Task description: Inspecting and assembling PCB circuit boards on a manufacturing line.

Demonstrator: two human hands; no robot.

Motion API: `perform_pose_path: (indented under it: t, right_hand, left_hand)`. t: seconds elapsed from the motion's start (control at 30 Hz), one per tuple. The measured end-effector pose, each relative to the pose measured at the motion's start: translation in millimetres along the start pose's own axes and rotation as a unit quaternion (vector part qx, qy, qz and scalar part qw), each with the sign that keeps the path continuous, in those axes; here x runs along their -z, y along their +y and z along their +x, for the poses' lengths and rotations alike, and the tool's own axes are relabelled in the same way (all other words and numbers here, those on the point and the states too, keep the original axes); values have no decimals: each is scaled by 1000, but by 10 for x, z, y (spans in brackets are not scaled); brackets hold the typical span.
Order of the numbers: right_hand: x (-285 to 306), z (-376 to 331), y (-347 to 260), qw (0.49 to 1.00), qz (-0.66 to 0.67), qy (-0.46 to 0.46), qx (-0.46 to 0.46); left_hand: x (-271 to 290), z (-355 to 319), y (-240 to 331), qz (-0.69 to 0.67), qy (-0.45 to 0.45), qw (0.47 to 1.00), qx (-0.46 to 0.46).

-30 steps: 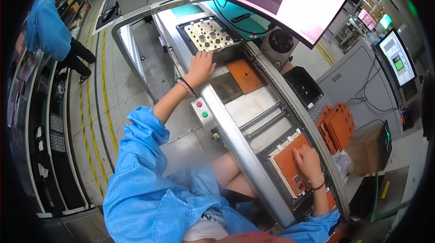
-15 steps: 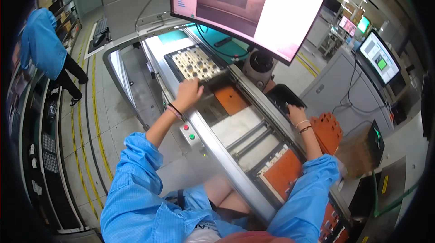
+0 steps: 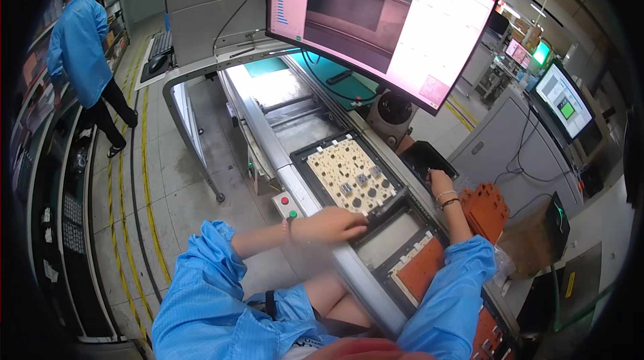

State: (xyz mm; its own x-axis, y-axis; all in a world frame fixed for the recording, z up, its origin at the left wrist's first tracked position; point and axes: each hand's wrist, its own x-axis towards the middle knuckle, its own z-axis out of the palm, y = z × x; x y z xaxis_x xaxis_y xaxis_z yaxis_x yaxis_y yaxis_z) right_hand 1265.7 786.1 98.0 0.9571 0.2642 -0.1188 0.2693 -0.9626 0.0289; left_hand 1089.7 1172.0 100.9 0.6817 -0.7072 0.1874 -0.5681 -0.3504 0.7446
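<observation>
Tray [image 3: 349, 175], black-framed with a cream perforated insert, lies on the conveyor, long axis running away toward the monitor [image 3: 382, 21]. I see my left hand [image 3: 332, 224] gripping its near edge, fingers curled closed. My right hand [image 3: 441, 182] rests at a black bin [image 3: 422, 159]; its finger spread I cannot tell.

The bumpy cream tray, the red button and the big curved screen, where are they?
Cream tray [image 3: 350, 175], head view, middle of its studded top.
Red button [image 3: 284, 200], head view, its round cap on the small control box.
Curved screen [image 3: 376, 18], head view, the dark picture area.
</observation>
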Motion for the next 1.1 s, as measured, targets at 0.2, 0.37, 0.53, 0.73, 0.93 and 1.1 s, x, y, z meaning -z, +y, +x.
perform_pose_path:
  t: [0.2,0.37,0.53,0.73,0.93,1.1]
  right_hand:
    - [223,110,-482,999,-3,30,-27]
    - [220,48,-547,989,25,147,5]
    - [23,183,-388,988,31,145,-40]
    - [244,123,-694,963,195,187,-8]
    - [657,11,-1466,927,354,115,35]
    - [890,-459,-1893,921,334,101,177]
  left_hand:
    - [105,-97,165,-55,-67,995,-50]
    - [119,-119,173,-77,-76,993,-50]
    - [142,-76,291,-45,-86,994,-40]
    - [243,-97,219,-159,-123,980,0]
    - [257,-33,84,-281,-187,941,-8]
    - [297,208,-11,-561,-38,805,190]
